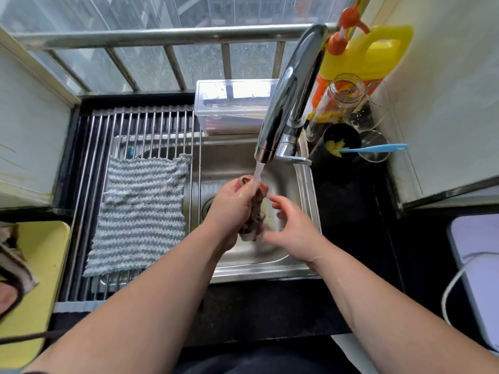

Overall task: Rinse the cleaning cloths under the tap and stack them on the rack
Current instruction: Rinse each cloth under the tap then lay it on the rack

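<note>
My left hand point(232, 203) was closed tight around a bunched brown cloth point(255, 211), held over the sink point(305, 184) under the stream from the tap point(286, 98). My right hand point(291, 225) sat just beside it, fingers spread and curled, holding nothing. The cloth's long axis ran from the stream down toward me. A blue-grey striped cloth point(140, 211) lay flat on the rack point(89, 163), left of the basin. I couldn't read the label on the yellow bottle point(364, 58).
</note>
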